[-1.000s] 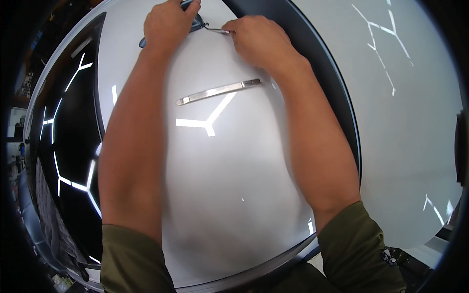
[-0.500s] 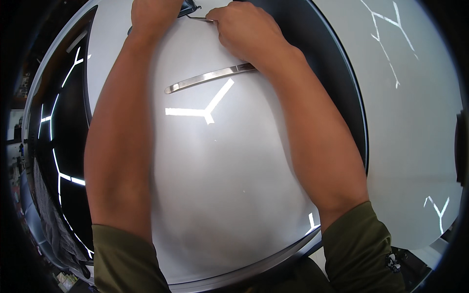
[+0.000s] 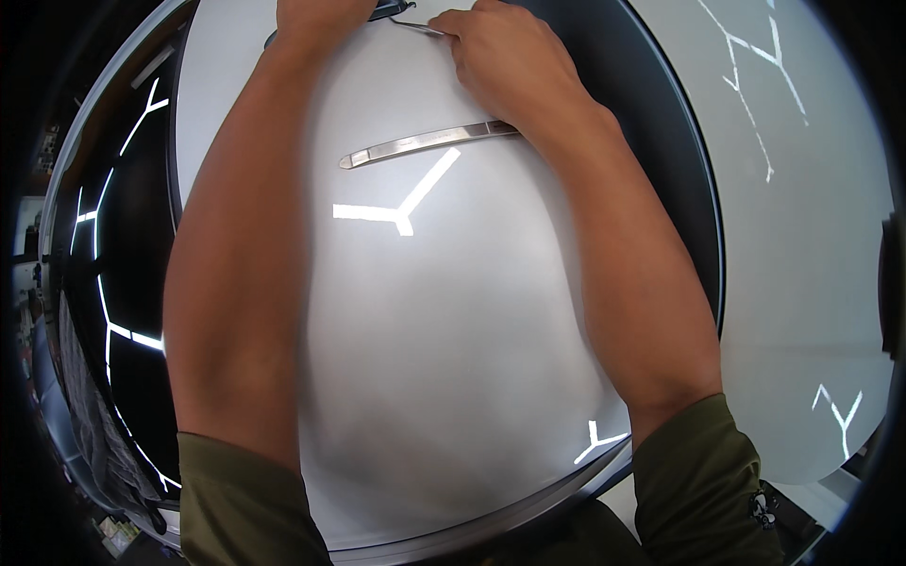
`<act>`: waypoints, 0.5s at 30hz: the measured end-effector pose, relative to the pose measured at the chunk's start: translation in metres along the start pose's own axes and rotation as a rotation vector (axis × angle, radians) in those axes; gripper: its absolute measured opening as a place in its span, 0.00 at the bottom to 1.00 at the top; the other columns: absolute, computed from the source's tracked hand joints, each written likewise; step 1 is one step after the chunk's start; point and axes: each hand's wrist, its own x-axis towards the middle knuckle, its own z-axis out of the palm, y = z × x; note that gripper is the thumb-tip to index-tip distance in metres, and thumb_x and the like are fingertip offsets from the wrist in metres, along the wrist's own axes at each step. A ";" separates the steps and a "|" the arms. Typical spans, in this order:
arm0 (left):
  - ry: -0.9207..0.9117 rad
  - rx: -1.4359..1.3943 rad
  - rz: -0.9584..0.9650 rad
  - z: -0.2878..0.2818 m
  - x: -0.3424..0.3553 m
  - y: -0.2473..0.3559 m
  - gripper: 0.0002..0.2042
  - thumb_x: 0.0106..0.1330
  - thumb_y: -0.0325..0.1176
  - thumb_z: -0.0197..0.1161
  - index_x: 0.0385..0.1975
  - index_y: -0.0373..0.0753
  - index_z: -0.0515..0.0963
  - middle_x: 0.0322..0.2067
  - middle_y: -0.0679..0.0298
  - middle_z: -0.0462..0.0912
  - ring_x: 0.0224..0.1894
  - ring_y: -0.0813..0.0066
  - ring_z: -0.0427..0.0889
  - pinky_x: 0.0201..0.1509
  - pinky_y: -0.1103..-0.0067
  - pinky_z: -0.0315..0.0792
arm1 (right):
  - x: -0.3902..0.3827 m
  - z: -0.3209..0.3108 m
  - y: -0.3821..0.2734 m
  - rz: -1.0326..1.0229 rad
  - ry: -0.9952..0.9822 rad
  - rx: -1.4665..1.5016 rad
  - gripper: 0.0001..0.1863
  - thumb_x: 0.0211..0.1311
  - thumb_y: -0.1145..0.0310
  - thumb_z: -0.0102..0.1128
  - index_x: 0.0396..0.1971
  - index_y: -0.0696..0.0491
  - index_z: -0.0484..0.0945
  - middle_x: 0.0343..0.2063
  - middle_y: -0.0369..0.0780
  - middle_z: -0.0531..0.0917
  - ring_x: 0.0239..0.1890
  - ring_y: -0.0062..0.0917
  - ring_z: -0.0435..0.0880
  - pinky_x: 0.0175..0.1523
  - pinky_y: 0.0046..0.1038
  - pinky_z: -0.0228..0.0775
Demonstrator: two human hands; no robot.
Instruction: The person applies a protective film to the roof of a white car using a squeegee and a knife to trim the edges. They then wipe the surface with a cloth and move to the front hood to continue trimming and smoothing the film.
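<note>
My right hand [image 3: 514, 61] is closed on a thin metal hook tool [image 3: 415, 26], whose bent tip points left. At the upper edge, my left hand [image 3: 326, 21] is over or beside a dark object [image 3: 390, 10]; its fingers are cut off by the frame, so its grip is hidden. Part of that dark object also shows left of my wrist. Below both hands, a flat, slightly curved metal strip [image 3: 415, 144] lies on the glossy white car panel [image 3: 444, 349]. The strip's right end passes behind my right wrist.
Black glass [image 3: 132, 264] with light reflections borders the panel on the left, with grey cloth [image 3: 99, 424] lying along it. A dark curved band [image 3: 651, 141] and a pale glossy panel [image 3: 802, 264] are on the right. Silver trim [image 3: 491, 517] edges the near side.
The panel and metal strip sit slightly further right and higher in the picture. Both hands have shifted a little right and up with them. My right hand still holds the hook tool.
</note>
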 end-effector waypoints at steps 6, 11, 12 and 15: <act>0.000 -0.001 0.014 0.001 0.000 0.003 0.21 0.59 0.47 0.64 0.23 0.29 0.82 0.24 0.42 0.81 0.30 0.46 0.82 0.39 0.62 0.75 | 0.006 0.002 -0.001 0.004 -0.051 -0.030 0.14 0.62 0.74 0.49 0.40 0.59 0.83 0.34 0.53 0.82 0.39 0.43 0.84 0.49 0.40 0.76; 0.002 0.010 0.015 0.002 0.001 0.002 0.21 0.58 0.47 0.64 0.23 0.28 0.82 0.24 0.42 0.81 0.30 0.46 0.82 0.39 0.61 0.75 | 0.006 0.013 0.000 -0.064 0.039 -0.019 0.14 0.61 0.75 0.49 0.39 0.59 0.84 0.33 0.54 0.83 0.38 0.44 0.84 0.49 0.40 0.76; -0.001 0.013 0.015 0.003 0.000 0.003 0.21 0.58 0.47 0.65 0.23 0.28 0.82 0.24 0.42 0.81 0.30 0.46 0.83 0.39 0.61 0.75 | 0.007 0.016 0.000 -0.066 0.054 -0.007 0.14 0.61 0.75 0.48 0.38 0.60 0.83 0.33 0.54 0.82 0.38 0.44 0.84 0.48 0.40 0.76; -0.015 -0.003 0.007 0.006 0.001 0.003 0.21 0.58 0.46 0.65 0.23 0.28 0.82 0.24 0.42 0.81 0.30 0.46 0.83 0.39 0.62 0.75 | 0.006 0.022 0.001 -0.038 0.088 0.014 0.13 0.61 0.74 0.48 0.36 0.60 0.83 0.33 0.55 0.82 0.38 0.44 0.84 0.47 0.41 0.76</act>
